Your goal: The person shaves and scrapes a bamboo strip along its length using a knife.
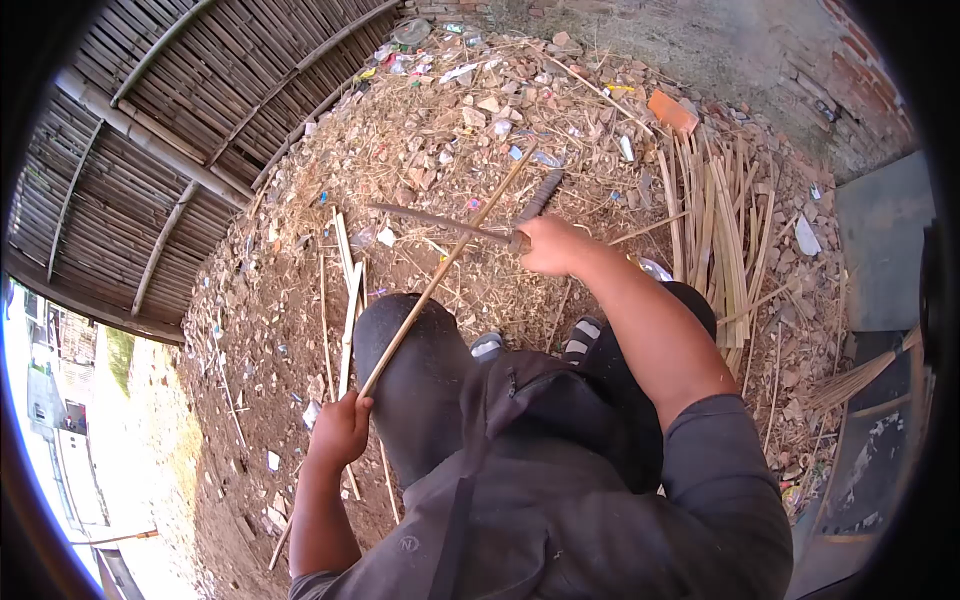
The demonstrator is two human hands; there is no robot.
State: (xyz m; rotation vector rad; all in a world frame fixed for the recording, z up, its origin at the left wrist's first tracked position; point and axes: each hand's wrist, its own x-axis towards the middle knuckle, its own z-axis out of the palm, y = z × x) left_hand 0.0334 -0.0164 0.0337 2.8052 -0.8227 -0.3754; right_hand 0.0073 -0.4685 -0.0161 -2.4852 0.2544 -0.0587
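Note:
My left hand point(340, 430) is closed around the lower end of a long bamboo strip point(420, 305), which slants up and away past my knee. My right hand point(553, 247) grips a knife point(435, 218); its handle is mostly hidden in my fist. The long, narrow blade points left and crosses the strip, seemingly touching it. Just beyond my right fist is a dark, ridged, handle-like object point(541, 195); whether it lies on the ground is hard to tell.
Split bamboo strips point(725, 230) are heaped at the right, with a few more strips point(350, 300) at the left. Rubble and litter point(470, 115) cover the ground. A bamboo-slat wall point(190, 110) stands left, a brick wall point(700, 50) at the back, and a broom point(860, 375) right.

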